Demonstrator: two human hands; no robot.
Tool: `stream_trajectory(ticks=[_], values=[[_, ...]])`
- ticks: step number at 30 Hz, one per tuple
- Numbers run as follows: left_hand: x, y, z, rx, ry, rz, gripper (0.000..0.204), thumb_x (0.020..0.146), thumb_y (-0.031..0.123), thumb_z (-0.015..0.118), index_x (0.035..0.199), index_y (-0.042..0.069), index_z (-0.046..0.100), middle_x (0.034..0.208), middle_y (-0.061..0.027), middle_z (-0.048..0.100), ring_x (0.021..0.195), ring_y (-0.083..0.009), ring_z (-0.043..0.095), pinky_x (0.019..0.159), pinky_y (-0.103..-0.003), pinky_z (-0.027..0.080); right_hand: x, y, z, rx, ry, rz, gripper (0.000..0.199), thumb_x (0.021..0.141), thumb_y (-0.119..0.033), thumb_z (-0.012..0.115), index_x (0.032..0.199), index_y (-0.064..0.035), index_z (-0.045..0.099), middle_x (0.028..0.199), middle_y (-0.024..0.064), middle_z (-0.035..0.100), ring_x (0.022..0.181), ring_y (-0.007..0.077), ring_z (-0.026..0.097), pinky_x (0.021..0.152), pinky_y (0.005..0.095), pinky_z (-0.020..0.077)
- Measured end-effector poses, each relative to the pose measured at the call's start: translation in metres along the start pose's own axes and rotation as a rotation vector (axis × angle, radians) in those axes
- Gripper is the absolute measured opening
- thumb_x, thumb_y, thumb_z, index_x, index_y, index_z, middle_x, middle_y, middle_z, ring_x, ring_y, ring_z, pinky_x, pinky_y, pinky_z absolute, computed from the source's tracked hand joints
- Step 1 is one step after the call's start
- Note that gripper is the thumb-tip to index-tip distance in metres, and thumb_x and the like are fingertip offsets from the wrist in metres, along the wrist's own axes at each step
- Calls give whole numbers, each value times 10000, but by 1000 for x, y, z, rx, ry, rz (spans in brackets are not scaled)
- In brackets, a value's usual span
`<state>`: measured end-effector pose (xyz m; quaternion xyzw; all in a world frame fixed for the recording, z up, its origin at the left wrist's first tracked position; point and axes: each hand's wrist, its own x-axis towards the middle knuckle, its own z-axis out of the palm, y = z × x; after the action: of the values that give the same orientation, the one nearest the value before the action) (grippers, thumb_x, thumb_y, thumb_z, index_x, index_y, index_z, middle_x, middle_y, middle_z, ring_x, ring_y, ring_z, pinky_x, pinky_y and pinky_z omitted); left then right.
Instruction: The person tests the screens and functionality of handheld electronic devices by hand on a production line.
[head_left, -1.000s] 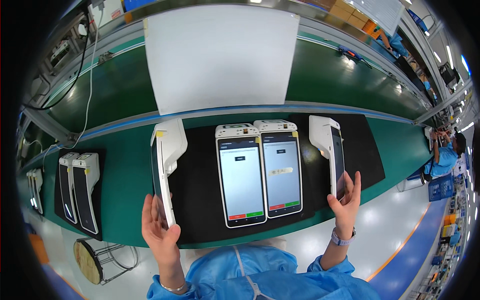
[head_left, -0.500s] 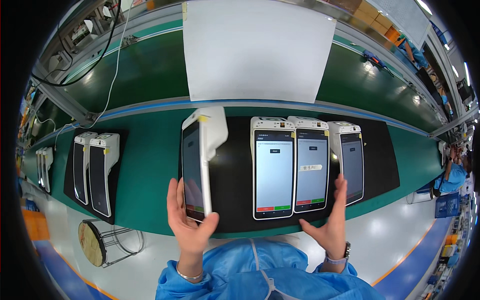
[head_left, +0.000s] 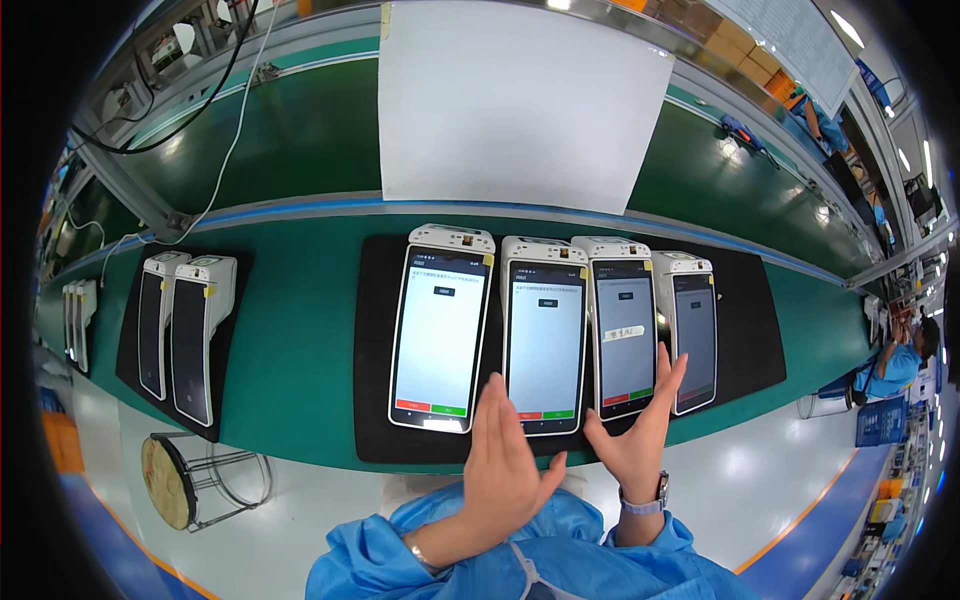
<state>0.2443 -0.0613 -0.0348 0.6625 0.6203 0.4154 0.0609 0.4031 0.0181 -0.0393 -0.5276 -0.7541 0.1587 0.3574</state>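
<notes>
Four white payment terminals with touchscreens stand in a row on a black mat (head_left: 375, 400): the leftmost terminal (head_left: 440, 335), the second terminal (head_left: 545, 345), the third terminal (head_left: 622, 285) with a paper label on its screen, and the dimmer rightmost terminal (head_left: 697, 330). My left hand (head_left: 500, 460) holds nothing; its fingers stretch up over the second terminal's lower left corner, thumb apart. My right hand (head_left: 637, 440) is spread at the lower end of the third terminal, thumb to its left and fingers to its right; I cannot tell whether it touches.
Two dark-screened terminals (head_left: 190, 340) sit on another mat at the left, with more at the far left edge. A white board (head_left: 520, 100) stands behind the row. A round stool (head_left: 168, 480) is below left; a person in blue (head_left: 890, 365) is at the far right.
The leftmost terminal, earlier tilted sideways in my left hand, now stands face-up in the row. My left hand has let go and moved right; my right hand shifted slightly left.
</notes>
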Motion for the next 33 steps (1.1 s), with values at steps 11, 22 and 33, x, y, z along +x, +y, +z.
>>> stream_trajectory(ticks=[11,22,33], values=[[27,9,26,125,71,-188,1229,629,233,838,1432,-143,-14,1427,-386,242,1282,-523,324,1039,-479,348,22,4,-24,255,93,141,1176,647,-192,813,1463,71,8,1196,322,569,976,353,666,844,353,528],[80,19,-31,-226,194,-496,1004,620,175,847,1353,-181,261,1128,-221,624,957,-232,632,864,-303,486,35,-4,-32,323,152,154,1195,620,-251,845,1465,62,60,1132,312,607,929,372,680,774,352,548],[131,35,-52,-96,138,-637,997,672,222,826,1383,-183,256,1080,-249,654,851,-202,626,780,-291,501,30,0,-26,247,162,134,1195,619,-257,826,1465,72,49,1122,343,592,912,386,686,794,353,553]])
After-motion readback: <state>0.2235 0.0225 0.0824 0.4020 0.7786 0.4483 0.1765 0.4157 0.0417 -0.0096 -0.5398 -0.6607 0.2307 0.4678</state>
